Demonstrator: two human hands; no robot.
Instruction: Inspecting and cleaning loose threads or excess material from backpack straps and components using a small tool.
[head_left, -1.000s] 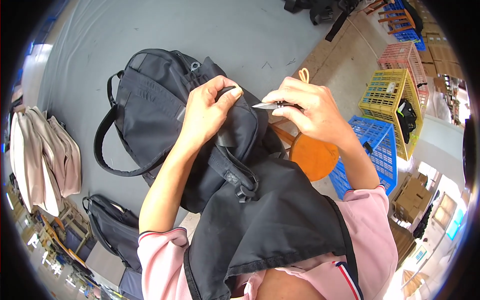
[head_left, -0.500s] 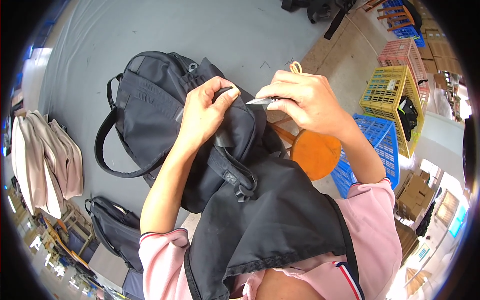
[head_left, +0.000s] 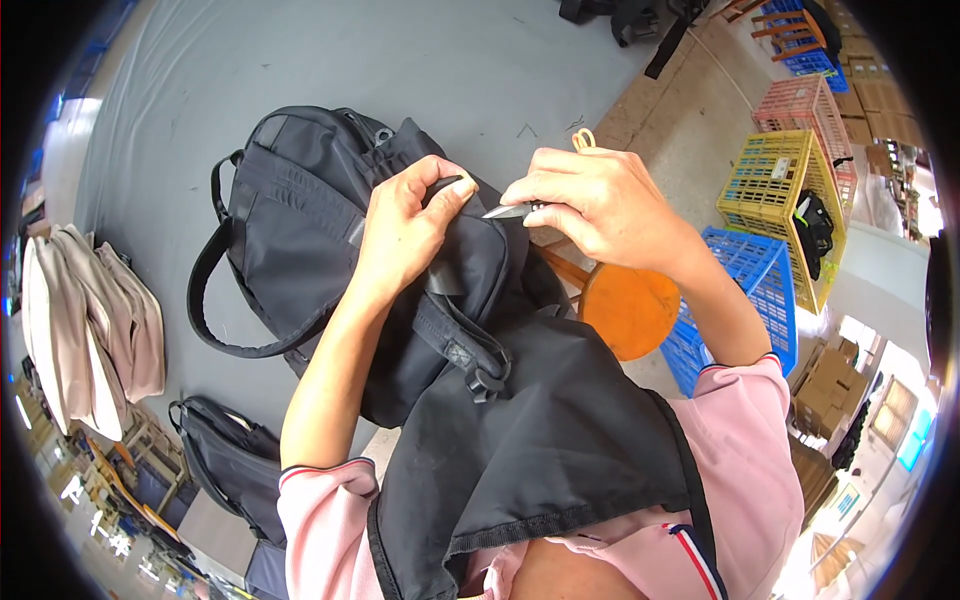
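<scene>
A black backpack [head_left: 290, 215] lies on the grey table, partly against my black apron. My left hand [head_left: 408, 215] pinches a dark fold of the backpack's fabric [head_left: 443, 186] between thumb and fingers. To its right, my right hand [head_left: 595, 200] is closed around thread snips [head_left: 510, 211] with pointed metal blades. A yellow loop shows above that hand. The snips' tip points left at the backpack's edge, just beside my left thumb. I cannot tell whether it touches the fabric. A webbing strap with a buckle [head_left: 485, 385] hangs off the near side of the bag.
Light-coloured bags [head_left: 90, 320] hang over the table's left side, with another black bag [head_left: 228, 460] lower down. Right of the table stand a round orange stool [head_left: 630, 312], a blue crate [head_left: 745, 300] and a yellow crate [head_left: 770, 180]. Black straps [head_left: 635, 25] lie at the far edge.
My right hand has shifted slightly left and down, bringing the snips' tip nearer to my left thumb and over the backpack's edge. My left hand keeps its pinch in place.
</scene>
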